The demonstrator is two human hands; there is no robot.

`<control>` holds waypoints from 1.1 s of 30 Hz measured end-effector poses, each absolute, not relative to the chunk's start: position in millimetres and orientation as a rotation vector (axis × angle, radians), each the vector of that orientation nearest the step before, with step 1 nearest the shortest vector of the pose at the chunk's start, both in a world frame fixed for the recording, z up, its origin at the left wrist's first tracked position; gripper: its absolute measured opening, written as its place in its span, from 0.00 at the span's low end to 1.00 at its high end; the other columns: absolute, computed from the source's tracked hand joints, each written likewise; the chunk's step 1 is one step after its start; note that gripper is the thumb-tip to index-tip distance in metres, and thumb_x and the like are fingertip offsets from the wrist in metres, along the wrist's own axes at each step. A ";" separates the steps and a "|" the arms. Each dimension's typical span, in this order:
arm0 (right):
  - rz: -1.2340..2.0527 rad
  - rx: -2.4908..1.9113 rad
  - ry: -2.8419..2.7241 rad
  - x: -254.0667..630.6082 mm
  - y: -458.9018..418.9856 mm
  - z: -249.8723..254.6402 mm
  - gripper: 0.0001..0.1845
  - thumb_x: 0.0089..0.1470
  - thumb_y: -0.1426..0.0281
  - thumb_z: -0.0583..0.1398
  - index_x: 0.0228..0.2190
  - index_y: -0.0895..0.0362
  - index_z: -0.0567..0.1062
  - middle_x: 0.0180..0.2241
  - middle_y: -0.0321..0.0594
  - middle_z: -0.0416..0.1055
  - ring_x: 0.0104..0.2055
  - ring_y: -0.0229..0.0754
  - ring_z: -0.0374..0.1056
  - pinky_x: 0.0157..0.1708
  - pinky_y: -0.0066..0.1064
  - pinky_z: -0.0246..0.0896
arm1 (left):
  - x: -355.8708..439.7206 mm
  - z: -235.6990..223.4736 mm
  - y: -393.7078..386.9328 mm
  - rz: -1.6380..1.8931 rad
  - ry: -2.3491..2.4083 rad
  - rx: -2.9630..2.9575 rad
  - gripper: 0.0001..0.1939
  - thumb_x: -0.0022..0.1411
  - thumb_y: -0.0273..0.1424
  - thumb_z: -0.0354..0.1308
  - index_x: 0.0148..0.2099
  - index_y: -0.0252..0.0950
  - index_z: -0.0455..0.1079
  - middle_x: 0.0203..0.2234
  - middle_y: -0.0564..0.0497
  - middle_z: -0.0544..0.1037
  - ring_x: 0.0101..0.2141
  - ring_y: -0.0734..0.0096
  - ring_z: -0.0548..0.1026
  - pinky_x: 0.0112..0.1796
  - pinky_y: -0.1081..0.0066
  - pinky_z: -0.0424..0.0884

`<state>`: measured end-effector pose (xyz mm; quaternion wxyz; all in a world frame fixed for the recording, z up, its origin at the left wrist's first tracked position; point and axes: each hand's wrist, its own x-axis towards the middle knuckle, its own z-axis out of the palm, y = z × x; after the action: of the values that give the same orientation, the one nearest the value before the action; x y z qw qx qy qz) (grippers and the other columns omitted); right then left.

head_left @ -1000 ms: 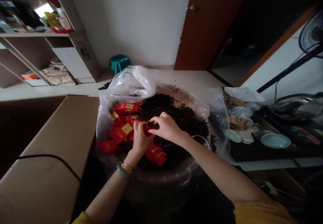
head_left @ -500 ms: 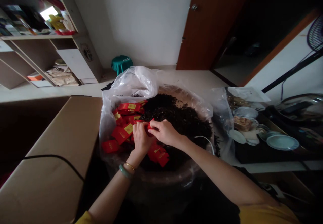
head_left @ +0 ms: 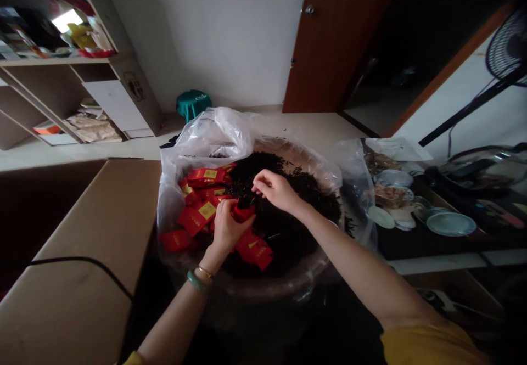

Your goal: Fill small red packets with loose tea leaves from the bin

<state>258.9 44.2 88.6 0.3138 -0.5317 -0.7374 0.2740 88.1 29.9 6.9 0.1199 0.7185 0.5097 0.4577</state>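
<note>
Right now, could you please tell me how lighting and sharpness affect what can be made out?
Head view: dim light, the doorway nearly black; head view: a white patch glares in the shelf unit; head view: dark loose pieces blend into shadow lower down, and lettering on the red packets is too soft to read.

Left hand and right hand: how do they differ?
The left hand grips a red packet; the right hand is over dark leafy material, apart from that packet, its fingers curled.
The left wrist wears green and gold bangles; the right wrist shows none.
Both hands are bare.
</note>
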 end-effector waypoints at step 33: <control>0.588 -1.253 -2.136 254.5 25.9 124.0 0.22 0.42 0.84 0.62 0.41 0.57 0.77 0.40 0.41 0.73 0.43 0.40 0.70 0.48 0.33 0.62 | 90.7 10.0 32.0 1.303 1.527 2.141 0.22 0.43 0.34 0.68 0.39 0.38 0.63 0.33 0.49 0.71 0.37 0.59 0.70 0.39 0.59 0.70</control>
<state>254.5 25.9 124.0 0.2940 -0.4705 -0.8021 0.2209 90.7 32.0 10.0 0.1030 0.7256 0.5176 0.4416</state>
